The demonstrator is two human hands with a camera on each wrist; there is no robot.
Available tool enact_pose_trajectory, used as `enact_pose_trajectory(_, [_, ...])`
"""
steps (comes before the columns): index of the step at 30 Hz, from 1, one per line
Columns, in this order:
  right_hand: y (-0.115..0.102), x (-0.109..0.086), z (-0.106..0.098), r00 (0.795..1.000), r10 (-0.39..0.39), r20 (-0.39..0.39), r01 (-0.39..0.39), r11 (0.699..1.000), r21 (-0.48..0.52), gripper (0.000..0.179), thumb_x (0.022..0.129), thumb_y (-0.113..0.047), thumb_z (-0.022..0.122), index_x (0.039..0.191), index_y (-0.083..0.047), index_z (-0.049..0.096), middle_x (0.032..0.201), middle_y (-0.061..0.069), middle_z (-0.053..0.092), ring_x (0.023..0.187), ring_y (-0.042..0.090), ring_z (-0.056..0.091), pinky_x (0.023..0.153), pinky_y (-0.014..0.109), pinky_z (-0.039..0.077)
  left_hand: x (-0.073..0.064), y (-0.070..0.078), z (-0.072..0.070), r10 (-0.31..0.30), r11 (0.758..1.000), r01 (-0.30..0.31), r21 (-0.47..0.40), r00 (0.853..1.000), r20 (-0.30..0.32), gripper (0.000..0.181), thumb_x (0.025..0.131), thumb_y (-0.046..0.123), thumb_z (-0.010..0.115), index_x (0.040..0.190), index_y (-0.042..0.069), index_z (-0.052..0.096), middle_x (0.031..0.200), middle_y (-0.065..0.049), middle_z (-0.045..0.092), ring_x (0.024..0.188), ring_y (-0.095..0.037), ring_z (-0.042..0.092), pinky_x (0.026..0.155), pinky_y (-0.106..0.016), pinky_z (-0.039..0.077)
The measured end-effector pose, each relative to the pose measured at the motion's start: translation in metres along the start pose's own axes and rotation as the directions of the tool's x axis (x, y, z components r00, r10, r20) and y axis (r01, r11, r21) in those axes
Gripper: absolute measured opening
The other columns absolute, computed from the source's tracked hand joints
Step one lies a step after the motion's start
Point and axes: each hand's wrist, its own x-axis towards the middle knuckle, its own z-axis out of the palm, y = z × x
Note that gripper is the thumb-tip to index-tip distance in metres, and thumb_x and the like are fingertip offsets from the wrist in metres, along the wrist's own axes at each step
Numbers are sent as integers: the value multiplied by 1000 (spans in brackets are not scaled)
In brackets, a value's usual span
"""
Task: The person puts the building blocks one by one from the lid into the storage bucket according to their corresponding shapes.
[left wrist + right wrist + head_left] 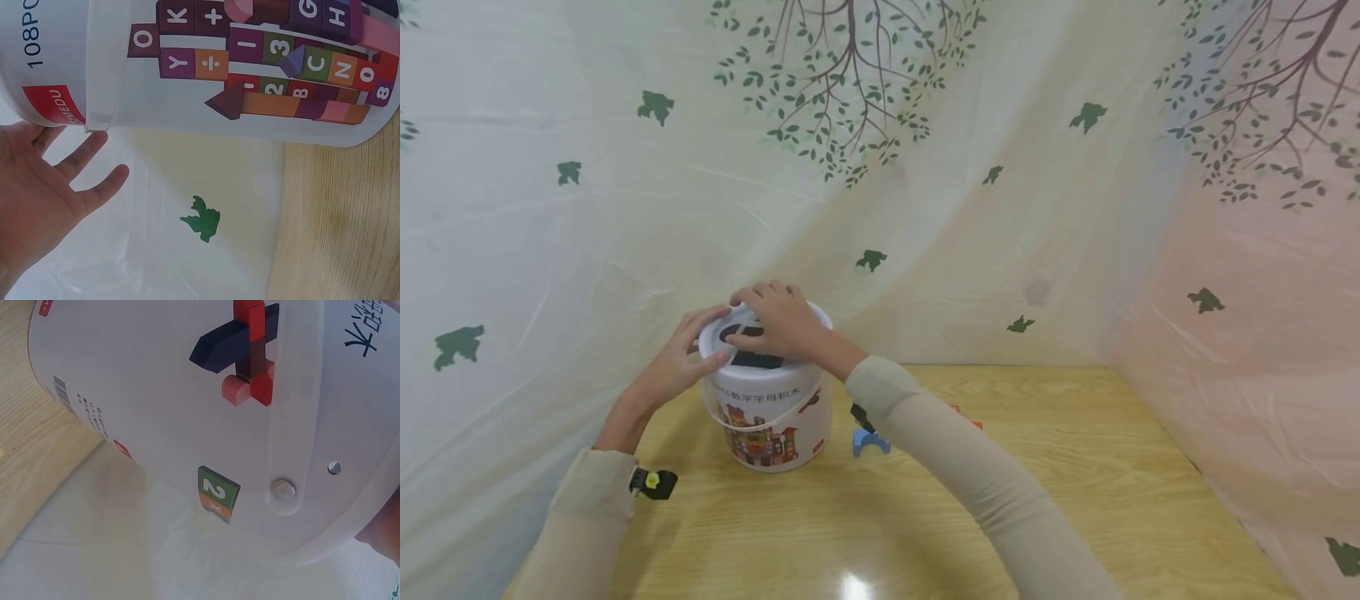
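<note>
A white plastic bucket [767, 425] with toy-block pictures and a thin handle stands upright on the table. Its white lid [816, 312] bears a dark patch. At the left rim, my left hand [673, 362] touches the lid's edge with its thumb toward the front; some of its fingers [94, 187] look spread and nearly straight in the left wrist view. My right hand [786, 321] lies over the top and holds the lid, its fingers bent at the far rim and its thumb across the dark patch. The right wrist view mostly shows the bucket's side [156, 381], with the fingers hidden.
A blue arch-shaped block [871, 442] lies on the wooden table [1075, 475] right of the bucket. Small red pieces [976, 424] show partly behind my right forearm. A pale curtain [940, 283] with printed leaves and birds hangs behind the table.
</note>
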Motion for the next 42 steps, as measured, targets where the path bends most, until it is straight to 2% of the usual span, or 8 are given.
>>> enact_pose_trajectory(6, [11, -2, -4, 999, -6, -46, 12, 990, 139, 61, 94, -50, 69, 144, -20, 54, 139, 1, 62, 126, 17, 55, 109, 34, 45, 1, 1, 1, 5, 1000, -5, -5, 1000, -5, 71, 99, 18, 61, 161, 11, 27, 160, -24, 22, 144, -45, 26, 109, -75, 30])
enact_pose_trajectory(11, [28, -9, -10, 993, -35, -109, 65, 955, 290, 60, 90, -41, 78, 140, -13, 60, 130, 4, 67, 121, 17, 60, 104, 26, 48, 1, 1, 3, 7, 1000, -7, -6, 1000, -17, 71, 98, 17, 62, 160, 11, 29, 159, -23, 24, 143, -43, 28, 109, -73, 31])
enact_pose_trajectory(14, [38, -18, -16, 993, -32, -117, 71, 937, 342, 60, 88, -40, 80, 137, -12, 63, 128, 4, 69, 119, 16, 60, 105, 26, 49, 0, 0, 3, 2, 1000, -2, -10, 1000, -22, 70, 98, 17, 62, 160, 10, 30, 159, -23, 24, 142, -43, 28, 109, -72, 31])
enact_pose_trajectory(18, [49, -34, -28, 994, -7, -111, 50, 920, 389, 60, 85, -38, 83, 135, -12, 64, 128, 4, 69, 123, 17, 59, 111, 32, 46, -1, 0, 4, -4, 1000, 4, -10, 999, -34, 70, 98, 17, 63, 159, 10, 31, 160, -23, 24, 142, -43, 28, 109, -73, 31])
enact_pose_trajectory(23, [64, -57, -39, 989, -1, -146, 63, 905, 421, 58, 83, -33, 85, 133, -10, 66, 128, 5, 69, 123, 20, 58, 113, 36, 44, 0, 0, 3, -9, 1000, 9, 3, 999, -43, 71, 97, 18, 64, 159, 9, 31, 159, -24, 25, 142, -44, 29, 110, -75, 30])
enact_pose_trajectory(30, [86, -91, -37, 976, -4, -217, 104, 887, 450, 51, 83, -25, 85, 127, -5, 69, 123, 9, 71, 117, 22, 60, 107, 40, 48, 0, 2, 3, -16, 1000, 16, 4, 999, -35, 71, 97, 19, 63, 159, 10, 30, 159, -23, 24, 142, -44, 28, 110, -75, 31])
enact_pose_trajectory(36, [103, -119, -23, 982, -3, -189, 83, 906, 416, 47, 86, -25, 83, 127, -7, 69, 123, 8, 71, 116, 21, 61, 105, 42, 49, 0, 1, 2, -14, 1000, 14, 6, 999, -34, 71, 98, 18, 63, 160, 10, 30, 160, -23, 24, 143, -44, 28, 110, -76, 30])
enact_pose_trajectory(42, [113, -146, -7, 989, 22, -144, 41, 905, 424, 46, 86, -25, 82, 126, -8, 69, 122, 6, 71, 117, 21, 62, 105, 41, 51, 0, 1, 3, -15, 1000, 15, 5, 999, -34, 71, 97, 18, 64, 160, 10, 30, 160, -23, 24, 143, -44, 28, 109, -76, 30])
